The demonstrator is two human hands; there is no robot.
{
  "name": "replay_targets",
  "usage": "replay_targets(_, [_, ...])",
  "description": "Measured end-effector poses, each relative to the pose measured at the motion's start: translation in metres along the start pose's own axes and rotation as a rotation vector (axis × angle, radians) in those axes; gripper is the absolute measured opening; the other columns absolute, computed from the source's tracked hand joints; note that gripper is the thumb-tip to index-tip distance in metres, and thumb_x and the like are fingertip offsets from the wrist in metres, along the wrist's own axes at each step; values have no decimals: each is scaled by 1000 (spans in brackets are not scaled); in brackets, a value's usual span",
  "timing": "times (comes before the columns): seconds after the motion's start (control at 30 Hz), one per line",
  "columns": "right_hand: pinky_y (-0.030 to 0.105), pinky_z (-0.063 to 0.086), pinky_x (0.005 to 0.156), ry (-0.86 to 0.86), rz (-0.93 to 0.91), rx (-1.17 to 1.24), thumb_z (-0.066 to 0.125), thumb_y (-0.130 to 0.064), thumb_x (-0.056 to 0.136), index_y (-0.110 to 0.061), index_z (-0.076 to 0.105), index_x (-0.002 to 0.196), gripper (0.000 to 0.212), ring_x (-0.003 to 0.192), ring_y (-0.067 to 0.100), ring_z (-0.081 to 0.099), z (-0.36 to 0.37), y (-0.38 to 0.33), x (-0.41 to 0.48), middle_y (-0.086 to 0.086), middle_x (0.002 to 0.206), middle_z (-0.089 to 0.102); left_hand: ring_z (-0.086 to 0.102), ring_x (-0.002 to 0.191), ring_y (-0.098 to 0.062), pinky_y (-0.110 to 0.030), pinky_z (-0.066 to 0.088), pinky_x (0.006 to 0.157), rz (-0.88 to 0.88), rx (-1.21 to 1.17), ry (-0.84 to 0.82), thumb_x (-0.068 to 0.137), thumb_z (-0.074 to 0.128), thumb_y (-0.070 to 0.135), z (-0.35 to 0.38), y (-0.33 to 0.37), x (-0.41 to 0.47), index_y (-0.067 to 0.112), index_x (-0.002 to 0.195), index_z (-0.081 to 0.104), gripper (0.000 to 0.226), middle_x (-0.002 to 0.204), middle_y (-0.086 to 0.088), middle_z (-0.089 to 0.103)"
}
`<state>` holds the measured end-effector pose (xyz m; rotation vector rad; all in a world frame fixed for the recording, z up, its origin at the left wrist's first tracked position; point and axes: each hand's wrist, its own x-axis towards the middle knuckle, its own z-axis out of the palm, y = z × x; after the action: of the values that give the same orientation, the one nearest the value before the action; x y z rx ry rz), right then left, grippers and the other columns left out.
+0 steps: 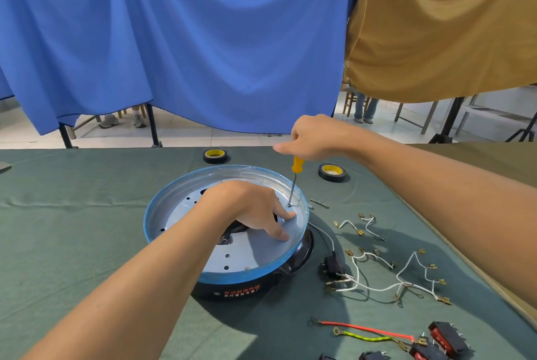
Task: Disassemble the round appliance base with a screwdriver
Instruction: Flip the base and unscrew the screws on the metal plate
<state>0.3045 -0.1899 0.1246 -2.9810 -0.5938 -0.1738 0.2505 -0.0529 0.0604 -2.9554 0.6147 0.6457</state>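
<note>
The round appliance base (162, 208) sits on the green-covered table, a black housing under a shallow metal pan with a blue rim. My left hand (250, 208) rests inside the pan, fingers spread and pressing on the metal plate (261, 252). My right hand (313, 138) grips the top of a yellow-handled screwdriver (296, 173), held nearly upright. Its tip stands on a screw (289, 205) near the pan's right rim, just beyond my left fingertips.
Two rolls of black tape (215, 155) (333, 172) lie behind the base. White wires with terminals (386, 272), a black switch (331, 266), red and yellow-green leads (366, 330) and red rocker switches (444, 339) lie at the right. Blue and tan cloths hang beyond the table's far edge.
</note>
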Motion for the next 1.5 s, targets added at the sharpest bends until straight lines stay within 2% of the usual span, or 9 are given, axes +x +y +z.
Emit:
replay_targets(0.2, [25, 34, 50, -22, -39, 99, 60, -29, 85, -8, 70, 84, 23, 67, 18, 47, -3, 0, -2, 11, 74, 60, 36, 133, -24, -30, 28, 84, -4, 2, -12, 95, 44, 60, -2, 2, -1, 48, 147, 29, 56, 155, 6, 32])
replay_targets(0.33, [29, 27, 51, 10, 40, 68, 52, -55, 90, -10, 43, 58, 56, 54, 19, 35, -1, 0, -3, 4, 55, 37, 36, 134, -24, -30, 28, 85, 4, 5, -11, 95, 44, 60, -2, 2, -1, 48, 147, 28, 56, 155, 6, 32])
replay_targets(0.67, [33, 30, 54, 24, 28, 78, 56, -45, 91, -7, 47, 63, 48, 59, 22, 37, -1, 2, -8, 9, 57, 43, 41, 123, -19, -30, 33, 88, 33, -46, 19, 98, 42, 52, -3, -6, 0, 52, 142, 37, 44, 148, 8, 41])
replay_targets(0.8, [50, 51, 68, -14, -7, 82, 59, -24, 83, 4, 65, 104, 35, 70, 32, 48, -5, -2, -11, 26, 101, 65, 53, 110, -19, -40, 44, 99, -17, -252, 177, 95, 52, 45, -2, -17, 1, 37, 115, 59, 22, 128, 6, 58])
replay_targets(0.93, [33, 32, 52, -2, 13, 17, 54, -52, 89, -10, 49, 64, 49, 59, 22, 39, -4, 1, -11, 5, 59, 44, 56, 89, -18, -36, 49, 80, -83, -265, 407, 86, 64, 42, 3, -16, 14, 37, 86, 54, 11, 107, 5, 65])
replay_targets(1.07, [48, 53, 72, -20, -48, 92, 58, -28, 85, 0, 66, 102, 34, 74, 32, 55, -5, -2, -14, 24, 98, 65, 61, 85, -22, -41, 56, 77, -127, -318, 546, 76, 75, 31, 5, -12, 29, 36, 79, 54, 22, 93, 0, 68])
replay_targets(1.23, [32, 31, 50, -14, -21, 26, 51, -43, 90, -12, 40, 59, 45, 56, 27, 40, -3, 3, -13, 7, 57, 40, 66, 80, -16, -38, 58, 76, -90, -330, 547, 72, 80, 31, 5, -11, 33, 37, 82, 67, 17, 87, 4, 72])
replay_targets(1.4, [34, 45, 55, -44, -71, 126, 57, -27, 84, -1, 67, 101, 32, 72, 28, 54, -2, 1, -14, 23, 102, 64, 65, 80, -13, -33, 57, 76, -93, -299, 537, 73, 79, 35, 6, -9, 33, 32, 94, 76, 22, 88, 9, 73])
replay_targets(1.5, [29, 32, 53, -43, -44, 86, 55, -41, 85, -4, 63, 83, 37, 61, 21, 40, -2, 3, -13, 16, 71, 56, 64, 79, -15, -30, 55, 70, -108, -262, 570, 75, 78, 37, 8, -7, 32, 34, 93, 77, 19, 85, 10, 73])
